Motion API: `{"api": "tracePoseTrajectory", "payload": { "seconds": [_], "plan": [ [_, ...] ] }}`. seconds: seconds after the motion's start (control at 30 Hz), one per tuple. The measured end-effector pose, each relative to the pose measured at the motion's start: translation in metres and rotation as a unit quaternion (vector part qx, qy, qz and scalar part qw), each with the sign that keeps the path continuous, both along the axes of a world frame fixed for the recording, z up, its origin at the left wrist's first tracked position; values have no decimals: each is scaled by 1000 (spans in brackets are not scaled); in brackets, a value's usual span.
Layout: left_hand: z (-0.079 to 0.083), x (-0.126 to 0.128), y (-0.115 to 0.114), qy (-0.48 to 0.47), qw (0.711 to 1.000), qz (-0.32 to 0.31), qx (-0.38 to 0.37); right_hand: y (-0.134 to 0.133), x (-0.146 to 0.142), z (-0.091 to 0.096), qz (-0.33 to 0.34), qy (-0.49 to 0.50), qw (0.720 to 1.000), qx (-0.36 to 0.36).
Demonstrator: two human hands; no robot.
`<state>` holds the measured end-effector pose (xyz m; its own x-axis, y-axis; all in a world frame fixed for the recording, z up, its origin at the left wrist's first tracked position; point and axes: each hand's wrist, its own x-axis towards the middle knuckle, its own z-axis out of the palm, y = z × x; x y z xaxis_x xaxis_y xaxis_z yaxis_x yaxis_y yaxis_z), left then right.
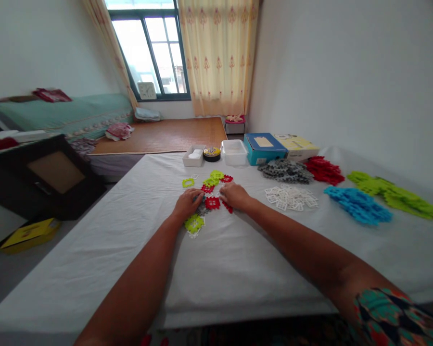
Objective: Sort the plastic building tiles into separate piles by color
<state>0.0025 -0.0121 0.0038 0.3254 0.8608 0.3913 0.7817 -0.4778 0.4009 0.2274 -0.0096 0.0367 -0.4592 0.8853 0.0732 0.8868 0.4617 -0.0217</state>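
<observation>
A small cluster of flat, notched plastic building pieces lies on the white-covered table. Among them are a red piece, a lime-green piece and, farther back, more lime-green pieces. My left hand is at the cluster's left side, its fingers curled together over a grey piece. From the right, my right hand has its fingers closed at a red piece, which is partly hidden beneath them. Another red piece lies just beyond that hand. The fingertips' exact grip is too small to see clearly.
To the right are a white pile, a grey pile, a red pile, a blue pile and a lime-green pile. A clear plastic tub, a round tin and a blue box stand behind.
</observation>
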Motion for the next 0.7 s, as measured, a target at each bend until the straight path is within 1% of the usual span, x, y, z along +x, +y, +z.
{"api": "tracePoseTrajectory", "payload": {
  "seconds": [0.07,0.1,0.2,0.27,0.33,0.4,0.47,0.53,0.6,0.63,0.7],
  "plan": [
    [-1,0,1,-1,1000,-1,-2,-2,1,2,24,-16,999,15],
    [-1,-1,1,0,1000,-1,-3,-3,3,3,25,-18,999,19],
    [-2,-2,3,2,1000,0,-5,-2,21,9,-14,4,1000,13],
    [-2,-4,3,2,1000,2,-5,0,46,14,-53,34,998,8],
    [-2,-4,4,0,1000,3,-3,3,80,19,-79,63,995,1],
    [-2,-4,4,-2,1000,1,1,5,117,24,-88,73,993,-16],
    [-3,-3,4,-3,1000,-2,2,8,148,26,-90,63,994,-26],
    [-4,-1,4,-2,1000,-3,1,10,165,26,-93,49,994,-8],
    [-4,-1,4,-3,1000,10,3,13,164,23,-82,51,995,24],
    [-4,-1,4,-3,1000,20,6,15,158,21,-67,60,995,33],
    [-2,-3,4,-4,999,46,10,19,134,14,-24,80,996,33]
  ]
}}
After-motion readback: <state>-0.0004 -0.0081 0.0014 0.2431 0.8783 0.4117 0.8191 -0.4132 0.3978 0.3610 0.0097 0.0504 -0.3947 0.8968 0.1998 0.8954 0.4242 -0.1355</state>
